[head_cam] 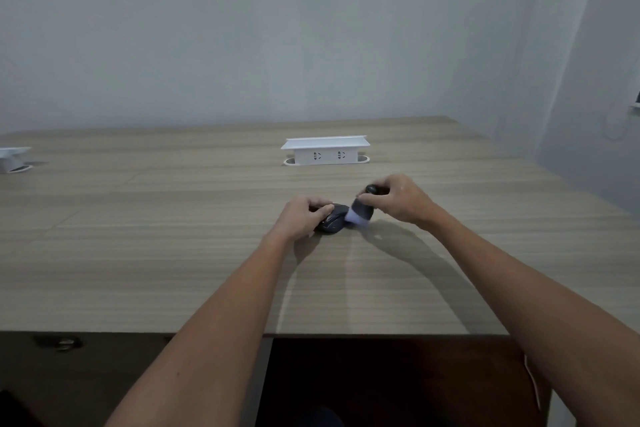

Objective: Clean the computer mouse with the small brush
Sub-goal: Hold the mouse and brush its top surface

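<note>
A dark computer mouse (333, 221) lies on the wooden desk (173, 253), a little past the middle. My left hand (302, 218) grips its left side, thumb over the top, hiding part of it. My right hand (398, 199) holds a small brush (362, 211) with a dark stubby handle and pale bristles. The bristles rest against the right edge of the mouse, and the brush leans down to the left.
A white pop-up socket box (325, 150) stands on the desk behind the hands. Another white box (12, 158) sits at the far left edge. The desk's front edge runs across the bottom, with dark space beneath. A wall rises behind and to the right.
</note>
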`<state>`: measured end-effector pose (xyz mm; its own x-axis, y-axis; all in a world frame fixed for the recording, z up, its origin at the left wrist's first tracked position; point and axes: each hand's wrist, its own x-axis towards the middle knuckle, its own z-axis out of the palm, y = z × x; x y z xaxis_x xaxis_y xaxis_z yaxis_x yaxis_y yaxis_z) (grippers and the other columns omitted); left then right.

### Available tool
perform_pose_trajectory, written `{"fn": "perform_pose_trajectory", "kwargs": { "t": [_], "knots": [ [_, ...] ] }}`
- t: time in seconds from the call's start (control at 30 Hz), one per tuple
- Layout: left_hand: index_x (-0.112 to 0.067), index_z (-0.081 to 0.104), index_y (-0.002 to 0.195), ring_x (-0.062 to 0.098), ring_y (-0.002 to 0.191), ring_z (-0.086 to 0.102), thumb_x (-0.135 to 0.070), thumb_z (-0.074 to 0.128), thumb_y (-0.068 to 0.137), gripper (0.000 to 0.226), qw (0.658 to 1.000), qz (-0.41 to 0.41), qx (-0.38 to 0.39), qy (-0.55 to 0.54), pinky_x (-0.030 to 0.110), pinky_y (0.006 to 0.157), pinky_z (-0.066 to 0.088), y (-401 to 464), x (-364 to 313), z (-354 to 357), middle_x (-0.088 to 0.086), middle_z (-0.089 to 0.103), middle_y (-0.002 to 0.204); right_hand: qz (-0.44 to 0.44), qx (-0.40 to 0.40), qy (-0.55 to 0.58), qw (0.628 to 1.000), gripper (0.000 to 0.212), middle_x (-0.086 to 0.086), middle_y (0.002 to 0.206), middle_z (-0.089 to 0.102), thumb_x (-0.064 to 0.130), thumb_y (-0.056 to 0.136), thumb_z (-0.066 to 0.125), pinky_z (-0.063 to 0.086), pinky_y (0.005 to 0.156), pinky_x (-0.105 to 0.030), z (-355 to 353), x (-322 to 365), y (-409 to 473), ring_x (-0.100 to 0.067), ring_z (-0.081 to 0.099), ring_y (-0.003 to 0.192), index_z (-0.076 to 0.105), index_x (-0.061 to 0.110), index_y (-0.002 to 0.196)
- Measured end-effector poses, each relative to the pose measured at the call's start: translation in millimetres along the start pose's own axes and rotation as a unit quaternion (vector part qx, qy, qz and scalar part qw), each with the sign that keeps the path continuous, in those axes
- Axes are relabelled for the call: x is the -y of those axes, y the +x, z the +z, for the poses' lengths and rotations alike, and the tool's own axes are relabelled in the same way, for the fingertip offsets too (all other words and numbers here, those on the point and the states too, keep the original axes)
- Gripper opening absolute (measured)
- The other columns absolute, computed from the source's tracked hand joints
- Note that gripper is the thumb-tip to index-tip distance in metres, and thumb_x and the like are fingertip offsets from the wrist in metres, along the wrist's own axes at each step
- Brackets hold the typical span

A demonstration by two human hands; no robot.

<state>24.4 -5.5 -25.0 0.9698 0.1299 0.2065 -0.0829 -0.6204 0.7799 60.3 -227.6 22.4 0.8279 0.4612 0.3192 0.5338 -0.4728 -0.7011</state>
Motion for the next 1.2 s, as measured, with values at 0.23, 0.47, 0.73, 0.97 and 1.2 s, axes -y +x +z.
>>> {"fn": "perform_pose_trajectory", "kwargs": {
  "t": [0.23, 0.47, 0.73, 0.97, 1.2],
  "knots": [
    [-0.022, 0.075, 0.115, 0.04, 0.1, 0.07, -0.031, 0.064, 0.094, 0.026, 1.0, -0.01, 0.004, -0.004, 0.027, 0.075, 0.057, -0.1, -1.6, -0.5, 0.001, 0.078, 0.106, -0.007, -0.044, -0.084, 0.995, 0.015, -0.005, 0.072, 0.074, 0.015, 0.083, 0.067, 0.044, 0.061, -0.027, 1.8, -8.3, 2.3, -0.012, 0.058, 0.063, 0.079, 0.006, 0.081],
    [-0.021, 0.075, 0.116, 0.037, 0.101, 0.071, -0.029, 0.064, 0.094, 0.026, 1.0, -0.009, 0.0, -0.008, 0.026, 0.073, 0.057, 2.0, -0.6, 0.5, 0.002, 0.077, 0.106, 0.003, -0.003, -0.073, 0.997, 0.016, -0.006, 0.072, 0.073, 0.016, 0.085, 0.067, 0.043, 0.055, -0.022, 0.0, -5.5, 2.7, -0.013, 0.058, 0.062, 0.08, 0.007, 0.087],
    [-0.021, 0.075, 0.116, 0.037, 0.102, 0.071, -0.029, 0.065, 0.093, 0.026, 1.0, -0.013, -0.001, -0.008, 0.042, 0.087, 0.057, 3.8, 2.5, 0.7, 0.003, 0.077, 0.107, -0.008, 0.051, 0.002, 0.999, 0.015, 0.006, 0.059, 0.064, 0.02, 0.088, 0.068, 0.042, 0.054, -0.023, 1.1, -2.9, -2.6, -0.01, 0.05, 0.054, 0.079, 0.009, 0.088],
    [-0.023, 0.076, 0.114, 0.039, 0.099, 0.071, -0.03, 0.066, 0.092, 0.025, 1.0, -0.012, -0.003, -0.004, 0.046, 0.087, 0.059, 1.6, 2.9, -0.3, 0.003, 0.078, 0.105, -0.019, 0.044, 0.033, 0.998, 0.017, -0.002, 0.066, 0.065, 0.024, 0.088, 0.069, 0.043, 0.052, -0.025, -1.0, -2.2, -8.3, -0.009, 0.051, 0.054, 0.078, 0.01, 0.089],
    [-0.024, 0.076, 0.112, 0.038, 0.092, 0.073, -0.031, 0.065, 0.093, 0.024, 1.0, -0.011, -0.004, 0.008, 0.044, 0.081, 0.059, -0.8, 0.4, 1.0, 0.005, 0.079, 0.101, -0.05, -0.054, -0.062, 0.995, 0.023, -0.014, 0.066, 0.067, 0.024, 0.086, 0.067, 0.045, 0.058, -0.033, 7.5, -7.7, -7.9, -0.012, 0.052, 0.057, 0.074, 0.003, 0.078]
  ]
}}
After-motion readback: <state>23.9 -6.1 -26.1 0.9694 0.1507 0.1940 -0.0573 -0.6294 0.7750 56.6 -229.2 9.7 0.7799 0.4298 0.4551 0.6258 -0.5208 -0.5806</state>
